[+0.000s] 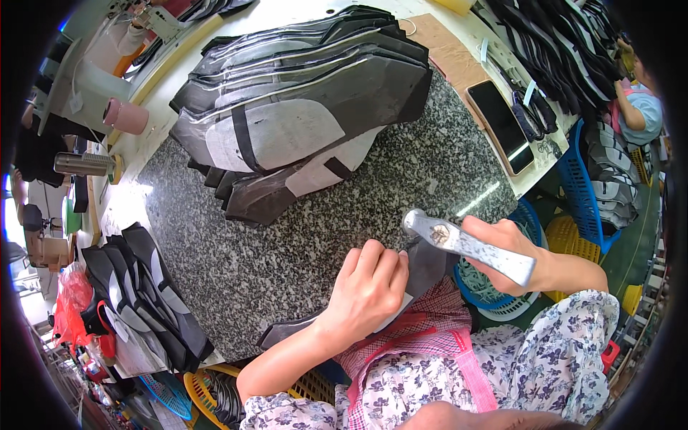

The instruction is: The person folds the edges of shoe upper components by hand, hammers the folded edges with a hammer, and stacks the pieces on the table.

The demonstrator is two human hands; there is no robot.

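Note:
My right hand (504, 252) is closed around the handle of a metal hammer (473, 249), whose head (414, 221) is over the near side of the speckled granite slab (344, 193). My left hand (367, 287) is closed, with curled fingers pressing a dark grey leather-like piece (428, 264) at the slab's near edge. That piece has a pale backing, passes under the left hand and shows again beside the wrist. The hammer head lies just beyond the fingertips of the left hand. Whether it touches the piece or slab, I cannot tell.
A large stack of similar pieces (301, 107) stands at the far side; more pieces (143, 294) lie at left. A phone (499, 125) rests at right. Blue baskets (584, 190) and a yellow basket (204, 394) stand below the table. Another person (638, 107) sits at far right.

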